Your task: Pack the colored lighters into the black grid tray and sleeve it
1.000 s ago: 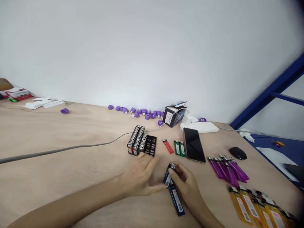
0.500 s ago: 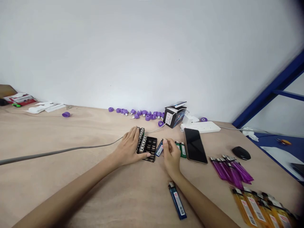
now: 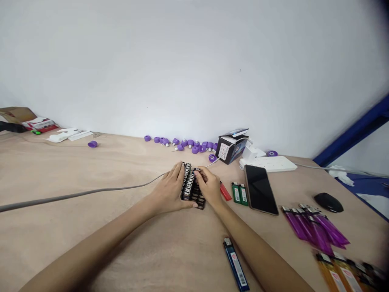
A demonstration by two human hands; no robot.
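Note:
A black slotted tray [image 3: 199, 204] stands on the table, with several lighters upright in its left rows, their metal tops showing. My left hand [image 3: 170, 190] lies along the tray's left side, thumb across its near edge, gripping it. Over the tray's right part, my right hand [image 3: 210, 187] pinches a blue lighter [image 3: 195, 173], mostly hidden by the fingers. Just right of that hand lies a red lighter [image 3: 225, 192], beside two green lighters [image 3: 240, 194]. Another blue lighter [image 3: 236, 264] rests nearer me, next to my right forearm.
At right lie a phone [image 3: 261, 189], a black mouse [image 3: 328, 202], purple lighters [image 3: 316, 229] and orange lighters [image 3: 337, 275]. Behind are a white power strip [image 3: 269, 164], an open box [image 3: 232, 148] and purple caps [image 3: 194, 149]. A grey cable [image 3: 91, 192] crosses the left side.
My right hand has carried the blue lighter left and over the tray. The red lighter has come into sight. My view has shifted slightly left; my left hand keeps its place on the tray.

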